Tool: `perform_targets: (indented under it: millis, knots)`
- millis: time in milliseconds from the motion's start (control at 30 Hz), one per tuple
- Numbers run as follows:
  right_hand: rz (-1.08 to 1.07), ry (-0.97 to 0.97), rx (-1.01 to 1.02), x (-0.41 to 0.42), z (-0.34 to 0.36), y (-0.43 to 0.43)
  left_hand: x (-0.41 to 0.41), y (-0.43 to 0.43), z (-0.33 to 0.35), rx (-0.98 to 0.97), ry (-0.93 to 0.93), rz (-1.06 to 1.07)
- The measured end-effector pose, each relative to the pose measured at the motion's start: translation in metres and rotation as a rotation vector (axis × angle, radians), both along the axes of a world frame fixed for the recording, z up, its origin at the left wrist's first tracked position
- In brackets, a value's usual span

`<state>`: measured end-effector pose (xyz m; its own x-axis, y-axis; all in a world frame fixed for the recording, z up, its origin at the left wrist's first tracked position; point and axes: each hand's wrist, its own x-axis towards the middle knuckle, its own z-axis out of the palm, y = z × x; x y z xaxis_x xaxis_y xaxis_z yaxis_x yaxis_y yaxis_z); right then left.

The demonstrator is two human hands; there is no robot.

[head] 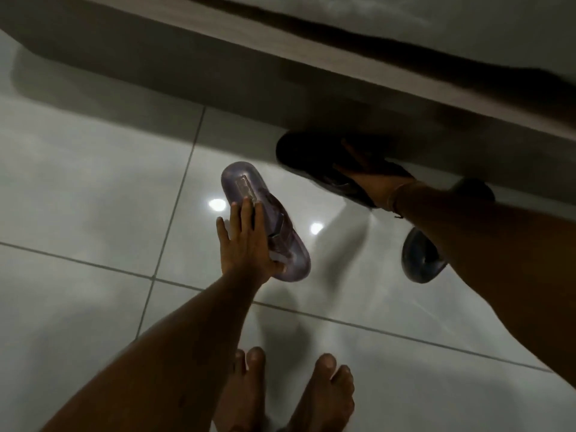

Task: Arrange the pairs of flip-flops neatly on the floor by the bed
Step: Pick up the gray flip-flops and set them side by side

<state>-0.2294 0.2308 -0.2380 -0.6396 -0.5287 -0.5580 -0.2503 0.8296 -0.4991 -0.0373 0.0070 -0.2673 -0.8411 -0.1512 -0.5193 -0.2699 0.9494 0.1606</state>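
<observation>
My left hand point(246, 244) grips a translucent purple flip-flop point(268, 222) by its left edge, fingers along the sole and thumb at its near end. A second purple flip-flop point(417, 260) lies on the floor to the right, partly hidden by my right forearm. My right hand point(371, 179) rests on a black flip-flop point(311, 157) that lies against the bed base; its fingers sit over the strap area, and the grip is unclear in the shadow. Another dark flip-flop point(477, 188) shows behind my right wrist.
The bed base point(218, 73) runs across the top, with the white mattress point(405, 17) above it. Glossy white floor tiles point(93, 198) with grey grout lines reflect two ceiling lights. My bare feet point(290, 394) stand at the bottom centre.
</observation>
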Motion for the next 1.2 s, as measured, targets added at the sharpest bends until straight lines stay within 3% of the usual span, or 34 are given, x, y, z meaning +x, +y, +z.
perform_targets:
  millis: [200, 367, 500, 1000, 1100, 1200]
  knots:
    - [0.198, 0.218, 0.407, 0.047, -0.013, 0.006, -0.021, -0.032, -0.012, 0.022, 0.057, -0.314]
    - [-0.245, 0.242, 0.35, 0.156, -0.015, -0.048, -0.047, -0.062, -0.011, 0.005, 0.051, -0.477]
    - [-0.454, 0.237, 0.352, 0.189, -0.02, -0.085, -0.051, -0.07, -0.008, 0.007, 0.013, -0.493]
    - [-0.54, 0.307, 0.308, 0.181, -0.023, -0.088, -0.053, -0.073, 0.006, -0.013, -0.007, -0.623]
    - [-0.577, 0.314, 0.257, 0.196, -0.002, -0.05, -0.045, -0.054, 0.03, 0.021, 0.103, -0.659]
    - [-0.623, 0.277, 0.344, 0.224, 0.023, 0.022, -0.039, -0.01, 0.056, 0.127, 0.147, -0.719]
